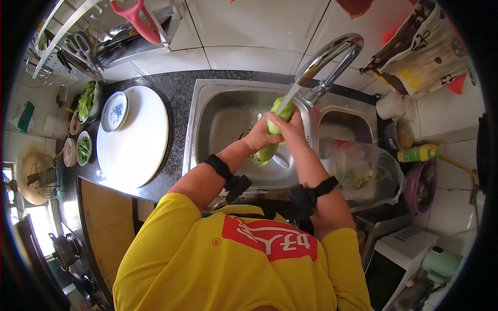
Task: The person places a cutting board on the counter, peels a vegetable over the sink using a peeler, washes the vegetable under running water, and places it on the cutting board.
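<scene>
Over the large sink basin, my left hand and my right hand are both closed around a long pale green gourd. It slants, its upper end under the stream of water from the chrome faucet. My left hand wraps its middle, and my right hand grips it nearer the upper end. Green peelings lie on the basin floor below. A tool with a pale handle rests among them, its head partly hidden.
Left on the dark counter are a white round board, a small blue-patterned dish and bowls of green vegetables. To the right, a clear plastic bag covers part of the smaller basin. A purple basin stands beyond.
</scene>
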{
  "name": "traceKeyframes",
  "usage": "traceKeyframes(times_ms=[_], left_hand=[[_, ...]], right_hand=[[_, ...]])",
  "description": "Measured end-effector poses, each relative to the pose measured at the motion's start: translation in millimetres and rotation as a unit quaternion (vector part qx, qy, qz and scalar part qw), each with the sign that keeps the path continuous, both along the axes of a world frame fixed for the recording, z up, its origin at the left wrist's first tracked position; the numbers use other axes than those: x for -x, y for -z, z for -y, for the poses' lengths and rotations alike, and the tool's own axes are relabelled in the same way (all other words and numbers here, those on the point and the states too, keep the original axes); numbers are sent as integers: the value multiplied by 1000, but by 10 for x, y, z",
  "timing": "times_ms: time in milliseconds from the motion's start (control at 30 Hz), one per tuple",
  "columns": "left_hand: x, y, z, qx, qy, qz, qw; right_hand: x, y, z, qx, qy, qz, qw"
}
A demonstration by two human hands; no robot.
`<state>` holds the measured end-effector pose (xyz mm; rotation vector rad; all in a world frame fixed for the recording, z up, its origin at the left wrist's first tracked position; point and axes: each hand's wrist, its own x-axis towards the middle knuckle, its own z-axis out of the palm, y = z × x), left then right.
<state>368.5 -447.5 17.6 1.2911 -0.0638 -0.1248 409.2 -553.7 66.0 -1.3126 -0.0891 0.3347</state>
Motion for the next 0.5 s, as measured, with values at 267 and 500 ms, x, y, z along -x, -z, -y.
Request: traceKeyframes(times_ms=[267, 500], left_hand=[[58, 355, -183, -142, -84, 81, 983], [-15, -35, -69, -346, -101, 195, 912]], right_hand=[[75, 39, -206, 128, -13, 50, 990], [55, -56, -36, 22, 3, 57, 998]])
